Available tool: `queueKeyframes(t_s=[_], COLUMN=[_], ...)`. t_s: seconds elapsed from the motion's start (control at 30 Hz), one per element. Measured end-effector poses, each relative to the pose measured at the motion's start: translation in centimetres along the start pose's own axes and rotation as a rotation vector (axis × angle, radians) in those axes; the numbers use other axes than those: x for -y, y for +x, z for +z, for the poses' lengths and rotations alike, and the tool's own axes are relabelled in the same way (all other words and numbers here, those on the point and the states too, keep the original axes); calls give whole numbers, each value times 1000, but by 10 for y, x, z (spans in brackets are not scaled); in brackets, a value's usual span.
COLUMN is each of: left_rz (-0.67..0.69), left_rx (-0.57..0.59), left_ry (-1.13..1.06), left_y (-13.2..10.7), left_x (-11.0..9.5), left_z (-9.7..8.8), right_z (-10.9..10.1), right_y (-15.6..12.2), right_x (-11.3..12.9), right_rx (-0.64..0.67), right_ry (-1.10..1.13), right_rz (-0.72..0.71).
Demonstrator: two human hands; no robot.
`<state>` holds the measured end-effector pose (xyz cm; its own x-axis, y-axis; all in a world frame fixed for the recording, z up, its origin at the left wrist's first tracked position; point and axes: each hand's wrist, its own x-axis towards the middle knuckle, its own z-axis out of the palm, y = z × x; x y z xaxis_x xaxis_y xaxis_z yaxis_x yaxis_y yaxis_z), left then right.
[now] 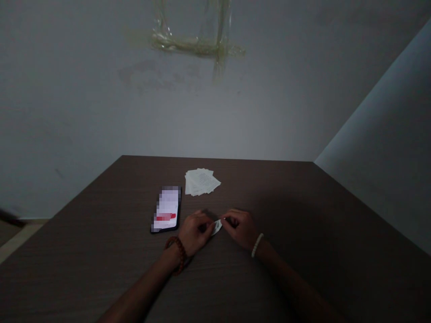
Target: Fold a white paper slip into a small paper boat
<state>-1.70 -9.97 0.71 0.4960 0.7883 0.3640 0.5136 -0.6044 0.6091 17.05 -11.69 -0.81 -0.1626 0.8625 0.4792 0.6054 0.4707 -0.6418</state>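
Both hands meet over the middle of a dark wooden table (303, 251). My left hand (193, 233), with a brown bead bracelet on the wrist, is closed on one end of a small folded white paper (216, 227). My right hand (240, 229), with a white bead bracelet, pinches the other end. The paper lies low, at or just above the table top. A stack of white printed paper squares (202, 181) is fanned out beyond the hands.
A phone (166, 209) with a lit screen lies flat just left of my left hand. The table's far edge meets a grey wall with old tape marks (198, 42). Another wall slopes in at the right.
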Motion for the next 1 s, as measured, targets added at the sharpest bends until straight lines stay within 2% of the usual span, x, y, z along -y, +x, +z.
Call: queueKeyframes(t_s=[0.6, 0.77, 1.0], left_rz=[13, 34, -123], left_rx=[-10, -32, -132], left_ry=[96, 89, 53], left_y=[-3, -4, -4], left_x=[0, 5, 5], left_z=[3, 6, 4], right_z=[-1, 2, 2], right_y=[1, 0, -1], right_x=[2, 4, 7], right_rx=[-50, -76, -18], right_ry=[-79, -36, 37], right_rz=[-122, -100, -16])
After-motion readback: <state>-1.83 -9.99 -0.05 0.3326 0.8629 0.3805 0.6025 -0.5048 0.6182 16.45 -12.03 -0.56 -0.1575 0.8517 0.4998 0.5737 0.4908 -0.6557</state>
